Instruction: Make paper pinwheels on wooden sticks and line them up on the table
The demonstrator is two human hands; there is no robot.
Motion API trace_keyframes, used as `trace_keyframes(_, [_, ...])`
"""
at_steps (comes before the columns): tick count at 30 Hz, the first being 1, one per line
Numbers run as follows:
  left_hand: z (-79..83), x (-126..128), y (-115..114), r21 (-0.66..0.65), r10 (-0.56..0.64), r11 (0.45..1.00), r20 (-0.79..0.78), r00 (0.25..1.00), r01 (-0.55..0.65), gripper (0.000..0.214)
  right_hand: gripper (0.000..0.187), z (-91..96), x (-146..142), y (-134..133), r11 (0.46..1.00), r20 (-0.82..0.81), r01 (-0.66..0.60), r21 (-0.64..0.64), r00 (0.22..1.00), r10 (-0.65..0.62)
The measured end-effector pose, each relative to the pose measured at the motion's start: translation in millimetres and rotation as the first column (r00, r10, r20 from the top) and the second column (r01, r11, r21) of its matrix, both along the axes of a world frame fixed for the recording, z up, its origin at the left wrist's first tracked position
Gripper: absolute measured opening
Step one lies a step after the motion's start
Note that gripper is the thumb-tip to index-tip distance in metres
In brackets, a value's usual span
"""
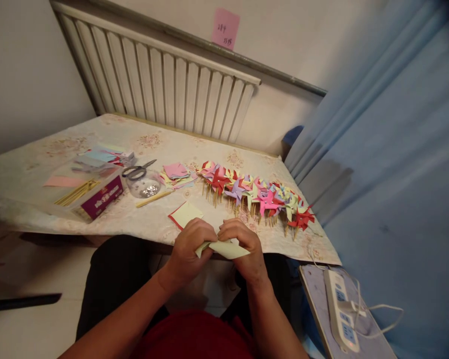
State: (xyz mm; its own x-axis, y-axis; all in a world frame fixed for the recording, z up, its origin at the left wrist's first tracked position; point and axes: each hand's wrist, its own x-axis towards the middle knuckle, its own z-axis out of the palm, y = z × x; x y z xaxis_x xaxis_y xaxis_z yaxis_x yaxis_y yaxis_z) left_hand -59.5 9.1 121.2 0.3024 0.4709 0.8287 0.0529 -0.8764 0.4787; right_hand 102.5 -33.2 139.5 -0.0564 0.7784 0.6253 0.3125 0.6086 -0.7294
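Observation:
A pale yellow-green piece of paper (230, 249) is held between my two hands just off the table's front edge, bent into a curved shape. My left hand (194, 245) is closed on its left part, and my right hand (246, 245) pinches it from the other side. Parts of the paper are hidden behind the fingers. Just beyond my left hand lie paper squares (187, 214), pale yellow over red. Several finished paper pinwheels (235, 192) on sticks, in red, pink, purple and yellow, stand in a long cluster to the right.
On the left are a box (104, 197) with wooden sticks (77, 193), scissors (136, 172) and a clear dish of small shiny pieces (149, 189). A stack of coloured paper (176, 171) lies mid-table. A power strip (340, 311) with cables sits at the lower right, beside a blue curtain (392, 174).

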Motion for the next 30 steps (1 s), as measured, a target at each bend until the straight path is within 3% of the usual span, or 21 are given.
trace_keyframes(7, [1.1, -1.8, 2.8, 0.029, -0.006, 1.0, -0.013, 1.0, 0.006, 0.018, 0.003, 2.3, -0.9, 0.1, 0.999, -0.012, -0.03, -0.017, 0.999, 0.029])
trace_keyframes(30, [-4.6, 2.7, 8.0, -0.067, -0.016, 0.998, -0.021, 1.0, 0.015, 0.008, 0.007, -8.0, -0.6, 1.6, 0.983, -0.126, -0.045, -0.18, 0.992, 0.023])
